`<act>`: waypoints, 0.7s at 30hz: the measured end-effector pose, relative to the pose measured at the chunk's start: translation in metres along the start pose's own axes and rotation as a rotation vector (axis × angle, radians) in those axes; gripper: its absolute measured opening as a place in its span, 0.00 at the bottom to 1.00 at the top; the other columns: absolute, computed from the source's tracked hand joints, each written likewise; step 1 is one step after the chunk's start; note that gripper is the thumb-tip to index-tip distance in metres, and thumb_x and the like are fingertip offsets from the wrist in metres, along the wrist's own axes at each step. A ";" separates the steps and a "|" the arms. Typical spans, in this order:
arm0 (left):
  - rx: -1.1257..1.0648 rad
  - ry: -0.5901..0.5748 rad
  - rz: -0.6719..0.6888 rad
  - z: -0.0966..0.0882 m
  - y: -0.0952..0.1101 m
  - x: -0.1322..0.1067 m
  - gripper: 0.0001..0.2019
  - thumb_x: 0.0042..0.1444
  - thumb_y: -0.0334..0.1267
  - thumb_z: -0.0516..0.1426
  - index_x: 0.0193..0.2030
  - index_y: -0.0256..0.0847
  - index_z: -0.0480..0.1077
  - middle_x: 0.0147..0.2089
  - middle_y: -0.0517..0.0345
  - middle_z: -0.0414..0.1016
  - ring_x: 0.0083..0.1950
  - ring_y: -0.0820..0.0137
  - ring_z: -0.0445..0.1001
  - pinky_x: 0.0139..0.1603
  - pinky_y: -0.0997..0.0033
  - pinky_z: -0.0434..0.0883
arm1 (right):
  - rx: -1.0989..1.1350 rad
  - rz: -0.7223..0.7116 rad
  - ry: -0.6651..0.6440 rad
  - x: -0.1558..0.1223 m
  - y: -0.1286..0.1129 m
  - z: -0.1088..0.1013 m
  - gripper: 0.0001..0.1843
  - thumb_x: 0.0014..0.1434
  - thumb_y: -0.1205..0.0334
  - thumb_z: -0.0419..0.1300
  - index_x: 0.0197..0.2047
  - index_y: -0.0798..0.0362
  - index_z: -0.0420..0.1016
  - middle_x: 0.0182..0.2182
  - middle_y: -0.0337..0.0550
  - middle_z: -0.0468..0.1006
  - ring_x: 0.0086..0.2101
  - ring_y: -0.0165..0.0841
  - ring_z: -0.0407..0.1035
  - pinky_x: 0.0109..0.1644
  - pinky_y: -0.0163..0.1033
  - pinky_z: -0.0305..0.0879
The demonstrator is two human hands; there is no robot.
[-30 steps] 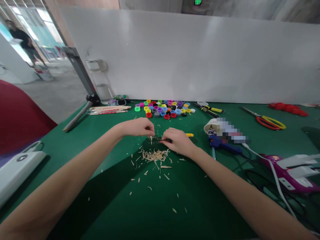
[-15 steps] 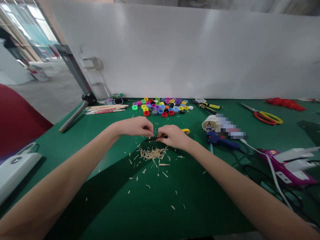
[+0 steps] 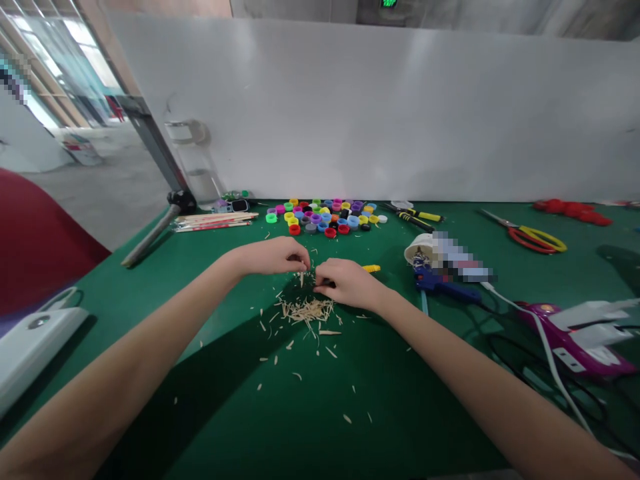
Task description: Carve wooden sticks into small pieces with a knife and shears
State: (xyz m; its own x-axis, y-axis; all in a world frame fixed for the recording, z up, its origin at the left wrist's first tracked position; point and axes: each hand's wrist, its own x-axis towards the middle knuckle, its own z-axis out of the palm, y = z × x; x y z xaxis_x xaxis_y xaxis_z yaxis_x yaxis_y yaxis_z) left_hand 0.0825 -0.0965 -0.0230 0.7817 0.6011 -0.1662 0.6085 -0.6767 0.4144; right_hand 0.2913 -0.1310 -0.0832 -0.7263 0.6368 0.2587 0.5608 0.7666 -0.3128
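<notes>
My left hand (image 3: 277, 255) is pinched on a small pale wooden stick (image 3: 302, 275) that points down at the green table (image 3: 350, 400). Close beside it my right hand (image 3: 347, 283) is closed around a tool with a yellow handle end (image 3: 371, 269); its blade is hidden by my fingers. Both hands hover just above a heap of pale wood shavings (image 3: 306, 311), with more chips scattered toward me.
Several coloured rings (image 3: 323, 217) lie at the back, with wooden sticks (image 3: 213, 220) and a hammer (image 3: 155, 228) to their left. On the right are a blue glue gun (image 3: 443, 283), a white cup (image 3: 420, 250), red-yellow scissors (image 3: 530, 237) and a purple device (image 3: 575, 337) with cables.
My hands stay together over the shavings with only small shifts; the right hand has dipped slightly lower toward the heap. The view has wobbled a little.
</notes>
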 end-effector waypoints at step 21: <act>0.033 0.023 -0.050 -0.002 0.008 -0.002 0.11 0.56 0.44 0.52 0.35 0.40 0.71 0.33 0.58 0.73 0.29 0.74 0.67 0.28 0.73 0.59 | -0.036 -0.083 0.092 -0.009 0.005 -0.008 0.08 0.61 0.63 0.54 0.36 0.55 0.73 0.31 0.44 0.74 0.36 0.33 0.65 0.39 0.37 0.60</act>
State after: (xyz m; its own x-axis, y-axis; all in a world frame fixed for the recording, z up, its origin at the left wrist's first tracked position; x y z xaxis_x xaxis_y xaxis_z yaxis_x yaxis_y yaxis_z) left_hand 0.0853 -0.1024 -0.0178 0.7473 0.6436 -0.1653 0.6510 -0.6594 0.3760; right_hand 0.3039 -0.1319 -0.0801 -0.7323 0.5747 0.3654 0.5156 0.8184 -0.2539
